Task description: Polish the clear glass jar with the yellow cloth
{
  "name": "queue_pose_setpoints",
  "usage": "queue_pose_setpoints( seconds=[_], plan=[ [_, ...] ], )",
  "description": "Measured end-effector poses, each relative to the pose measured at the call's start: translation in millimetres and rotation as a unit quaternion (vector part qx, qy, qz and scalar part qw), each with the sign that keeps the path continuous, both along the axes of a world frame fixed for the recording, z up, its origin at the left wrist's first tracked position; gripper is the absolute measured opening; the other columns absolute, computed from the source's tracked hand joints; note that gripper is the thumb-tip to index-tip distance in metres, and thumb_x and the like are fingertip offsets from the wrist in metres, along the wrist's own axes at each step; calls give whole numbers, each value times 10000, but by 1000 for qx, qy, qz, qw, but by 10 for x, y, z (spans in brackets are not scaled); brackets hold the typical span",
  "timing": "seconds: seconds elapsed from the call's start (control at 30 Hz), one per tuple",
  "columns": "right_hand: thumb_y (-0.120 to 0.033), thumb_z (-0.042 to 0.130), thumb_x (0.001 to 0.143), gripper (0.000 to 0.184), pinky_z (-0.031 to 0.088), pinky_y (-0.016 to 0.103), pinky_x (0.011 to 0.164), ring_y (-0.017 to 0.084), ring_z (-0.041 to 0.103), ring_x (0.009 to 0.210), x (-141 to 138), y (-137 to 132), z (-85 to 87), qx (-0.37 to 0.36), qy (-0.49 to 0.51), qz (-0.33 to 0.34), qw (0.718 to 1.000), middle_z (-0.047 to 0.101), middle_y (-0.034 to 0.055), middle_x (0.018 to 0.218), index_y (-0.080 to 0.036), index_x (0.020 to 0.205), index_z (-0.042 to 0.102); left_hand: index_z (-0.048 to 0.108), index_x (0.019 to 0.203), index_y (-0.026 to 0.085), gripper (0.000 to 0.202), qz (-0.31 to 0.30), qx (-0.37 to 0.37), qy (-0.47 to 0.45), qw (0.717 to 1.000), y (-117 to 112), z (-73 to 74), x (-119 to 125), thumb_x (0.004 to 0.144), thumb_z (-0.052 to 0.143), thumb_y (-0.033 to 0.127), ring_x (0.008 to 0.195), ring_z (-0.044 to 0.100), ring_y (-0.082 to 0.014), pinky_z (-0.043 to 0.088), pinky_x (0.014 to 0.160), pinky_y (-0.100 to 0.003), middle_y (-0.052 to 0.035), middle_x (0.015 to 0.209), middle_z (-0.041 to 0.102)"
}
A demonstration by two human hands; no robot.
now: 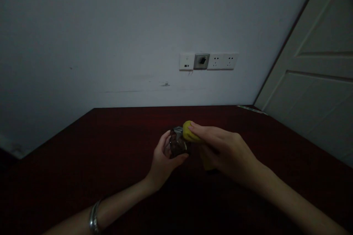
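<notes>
My left hand (162, 165) is wrapped round a clear glass vessel (178, 146), tilted on its side with its mouth seemingly toward the right; in the dim light I cannot tell a cup from a jar. A bunched yellow cloth (191, 132) is pinched in my right hand (230, 150), and its top touches or overlaps the glass's right edge. More of the yellow cloth hangs below my right fingers, partly hidden by the hand. Both hands are above the dark red tabletop (124, 136).
A pale wall (124, 36) stands behind the table, with a row of sockets and switch plates (220, 61) on it. At the right is a white panelled door (317, 91). A thin printed strip (250, 109) lies along the table's back right edge.
</notes>
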State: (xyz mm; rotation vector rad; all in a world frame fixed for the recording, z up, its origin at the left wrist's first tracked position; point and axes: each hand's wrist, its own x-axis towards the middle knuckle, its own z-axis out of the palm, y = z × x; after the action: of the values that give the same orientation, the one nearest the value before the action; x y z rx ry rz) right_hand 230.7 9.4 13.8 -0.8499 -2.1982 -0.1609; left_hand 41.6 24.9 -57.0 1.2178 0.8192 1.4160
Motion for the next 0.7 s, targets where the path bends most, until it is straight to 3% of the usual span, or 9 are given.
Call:
queue_pose_setpoints(
  seconds=[0.17,0.37,0.53,0.7],
  plan=[
    [-46,480,784,562,478,478,1007,230,543,1204,81,132,110,-20,96,2,995,589,22,1291,-280,1293,522,434,1232,191,786,-32,27,7,999,-18,-47,-17,555,831,206,1224,507,-293,421,1041,-409,-133,1295,544],
    [-23,478,775,656,432,477,1050,222,469,1276,-8,185,-12,-67,48,72,994,527,50,1362,-247,1387,401,401,1245,181,805,-23,17,-3,1000,-40,-7,-18,565,829,228,1252,479,-298,375,1079,-434,-151,1337,502],
    [4,474,785,697,343,471,1112,218,341,1366,-73,210,-137,-101,55,112,987,384,103,1467,-201,1431,311,398,1235,169,796,-13,2,-20,1000,-30,-13,-9,567,824,240,1250,479,-313,371,1075,-463,-168,1335,494],
    [-26,481,836,689,354,467,1103,222,322,1374,-57,271,-248,-48,47,114,991,348,99,1488,-238,1451,255,431,1229,181,747,-30,31,-24,999,-55,-5,-14,588,813,220,1205,524,-297,409,1042,-442,-138,1282,550]
  ],
)
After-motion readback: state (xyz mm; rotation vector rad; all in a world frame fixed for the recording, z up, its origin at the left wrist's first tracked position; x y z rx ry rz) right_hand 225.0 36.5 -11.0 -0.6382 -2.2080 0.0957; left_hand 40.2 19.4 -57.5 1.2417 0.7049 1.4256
